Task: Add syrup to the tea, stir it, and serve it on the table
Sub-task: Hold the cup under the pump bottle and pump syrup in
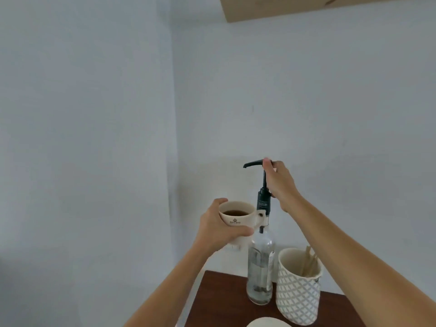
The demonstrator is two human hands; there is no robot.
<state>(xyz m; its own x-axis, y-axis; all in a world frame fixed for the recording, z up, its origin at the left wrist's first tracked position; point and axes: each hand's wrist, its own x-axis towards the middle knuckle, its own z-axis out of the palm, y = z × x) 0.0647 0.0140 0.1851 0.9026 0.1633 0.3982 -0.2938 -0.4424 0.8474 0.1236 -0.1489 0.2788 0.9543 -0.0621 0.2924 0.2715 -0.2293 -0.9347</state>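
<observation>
A dark wooden table is standing against pale bare walls, with a light wooden shelf showing overhead. On it a clear syrup bottle is sitting just beside a patterned holder containing wooden stirrers. The left hand is gripping a white cup of tea from the side, holding it in the air below the black pump spout. The right hand is resting its fingers on the pump top, not fully closed. The table's left edge is lying below the cup; 1 pale rim is peeking in at the bottom.
</observation>
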